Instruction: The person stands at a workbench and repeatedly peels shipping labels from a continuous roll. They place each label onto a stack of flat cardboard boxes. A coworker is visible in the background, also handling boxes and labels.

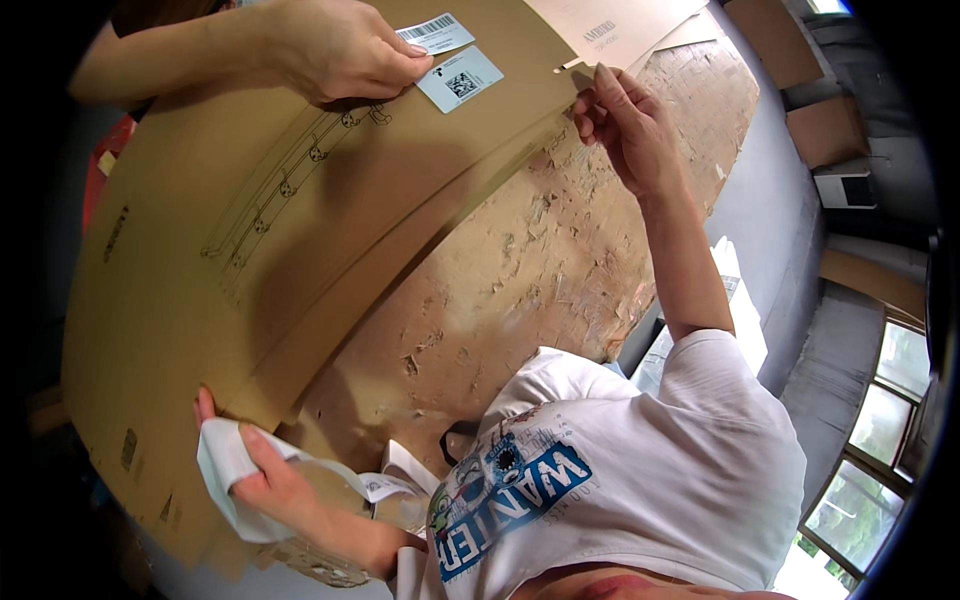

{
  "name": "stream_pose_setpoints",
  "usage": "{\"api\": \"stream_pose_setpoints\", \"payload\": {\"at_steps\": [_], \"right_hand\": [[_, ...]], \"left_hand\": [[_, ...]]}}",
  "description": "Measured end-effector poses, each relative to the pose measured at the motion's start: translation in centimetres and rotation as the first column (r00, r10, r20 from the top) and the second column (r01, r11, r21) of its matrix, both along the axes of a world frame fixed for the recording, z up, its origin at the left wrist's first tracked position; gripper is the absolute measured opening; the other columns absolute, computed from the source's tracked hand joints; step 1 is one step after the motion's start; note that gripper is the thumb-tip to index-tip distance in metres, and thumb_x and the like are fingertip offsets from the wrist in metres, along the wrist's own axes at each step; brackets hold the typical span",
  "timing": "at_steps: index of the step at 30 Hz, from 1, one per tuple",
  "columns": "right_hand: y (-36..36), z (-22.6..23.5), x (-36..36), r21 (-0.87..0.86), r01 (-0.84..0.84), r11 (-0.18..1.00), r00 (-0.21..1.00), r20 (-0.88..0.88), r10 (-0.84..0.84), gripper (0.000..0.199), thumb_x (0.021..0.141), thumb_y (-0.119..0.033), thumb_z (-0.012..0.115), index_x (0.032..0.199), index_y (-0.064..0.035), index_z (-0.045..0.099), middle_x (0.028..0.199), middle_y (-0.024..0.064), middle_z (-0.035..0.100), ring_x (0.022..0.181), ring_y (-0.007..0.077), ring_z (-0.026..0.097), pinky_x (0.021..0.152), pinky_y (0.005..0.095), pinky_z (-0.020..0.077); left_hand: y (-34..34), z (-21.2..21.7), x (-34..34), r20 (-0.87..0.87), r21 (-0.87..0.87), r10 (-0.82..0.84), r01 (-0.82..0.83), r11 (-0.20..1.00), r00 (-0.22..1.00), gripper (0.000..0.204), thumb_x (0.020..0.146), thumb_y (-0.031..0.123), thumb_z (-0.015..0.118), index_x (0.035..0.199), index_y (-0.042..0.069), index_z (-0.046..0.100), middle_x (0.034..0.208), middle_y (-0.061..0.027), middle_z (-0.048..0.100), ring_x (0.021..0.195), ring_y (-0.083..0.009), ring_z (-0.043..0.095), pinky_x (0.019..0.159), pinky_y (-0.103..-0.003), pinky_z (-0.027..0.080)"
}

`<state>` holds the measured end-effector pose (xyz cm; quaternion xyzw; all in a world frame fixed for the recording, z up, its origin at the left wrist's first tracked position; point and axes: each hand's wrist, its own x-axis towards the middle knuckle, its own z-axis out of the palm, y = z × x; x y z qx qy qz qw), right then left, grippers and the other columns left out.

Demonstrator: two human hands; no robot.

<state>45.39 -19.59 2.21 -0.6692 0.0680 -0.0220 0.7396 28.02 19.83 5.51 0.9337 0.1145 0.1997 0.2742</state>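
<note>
A large brown cardboard box [200, 330], with a line drawing of a long rail printed on it, lies tilted across the left and middle. My left hand [270, 485] is at its near edge, with a strip of white paper [228, 465] looped over and between the fingers; the strip trails towards my shirt. My right hand [630, 125] is raised by the box's far right corner, thumb and fingers curled together; whether something thin is between them is unclear. Another person's hand [345, 50] presses on the box beside two white labels [460, 80].
Under the box is a worn, chipped wooden tabletop [540, 260]. More printed cardboard [625, 35] lies at the far end. White papers or bags [735, 310] sit past the table's right side. Brown cartons [825, 130] stand along the right, near a window [870, 440].
</note>
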Motion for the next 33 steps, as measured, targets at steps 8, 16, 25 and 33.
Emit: {"api": "stream_pose_setpoints", "payload": {"at_steps": [8, 16, 25, 33], "right_hand": [[1.7, -0.5, 0.7, 0.326, 0.054, 0.944, 0.998, 0.004, -0.059, 0.012, 0.094, -0.013, 0.049, 0.089, -0.0042, 0.055, 0.066, -0.0017, 0.045, 0.051, 0.0073, 0.040, 0.046, 0.0201, 0.0310], [1.9, 0.1, 0.1, -0.004, 0.125, 0.992, 0.990, 0.072, -0.124, 0.018, 0.096, -0.014, 0.045, 0.094, -0.0009, 0.057, 0.062, -0.0001, 0.045, 0.045, 0.0073, 0.036, 0.040, 0.0207, 0.0255], [2.7, 0.8, -0.3, 0.113, 0.157, 0.981, 0.987, 0.019, -0.160, 0.022, 0.097, -0.017, 0.043, 0.105, -0.0024, 0.057, 0.085, 0.0048, 0.063, 0.055, 0.0120, 0.054, 0.043, 0.0204, 0.0353], [5.1, 4.0, -3.2, 0.313, -0.073, 0.947, 0.996, -0.033, 0.087, 0.041, 0.101, -0.024, 0.036, 0.122, 0.0093, 0.046, 0.114, 0.0256, 0.059, 0.074, 0.0254, 0.069, 0.046, 0.0216, 0.0543]], "left_hand": [[0.2, -1.8, 1.3, 0.120, 0.106, 0.014, -0.027, 0.994, 0.993, 0.031, 0.091, 0.005, 0.042, 0.112, -0.015, 0.051, 0.117, -0.0250, 0.059, 0.110, -0.0389, 0.055, 0.096, -0.041, 0.040], [-0.8, -2.7, 2.9, 0.131, 0.254, 0.089, -0.120, 0.960, 0.987, 0.033, 0.093, 0.010, 0.041, 0.112, -0.015, 0.049, 0.115, -0.0262, 0.059, 0.110, -0.0407, 0.055, 0.096, -0.044, 0.040], [0.2, -2.9, 2.9, 0.108, 0.263, 0.112, -0.137, 0.955, 0.988, 0.033, 0.093, 0.010, 0.040, 0.112, -0.015, 0.050, 0.115, -0.0263, 0.059, 0.110, -0.0409, 0.055, 0.097, -0.045, 0.040], [1.1, -3.5, 0.9, 0.179, 0.137, -0.025, 0.000, 0.991, 0.984, 0.032, 0.092, 0.007, 0.040, 0.113, -0.016, 0.050, 0.115, -0.0239, 0.060, 0.112, -0.0394, 0.053, 0.099, -0.045, 0.039]]}}
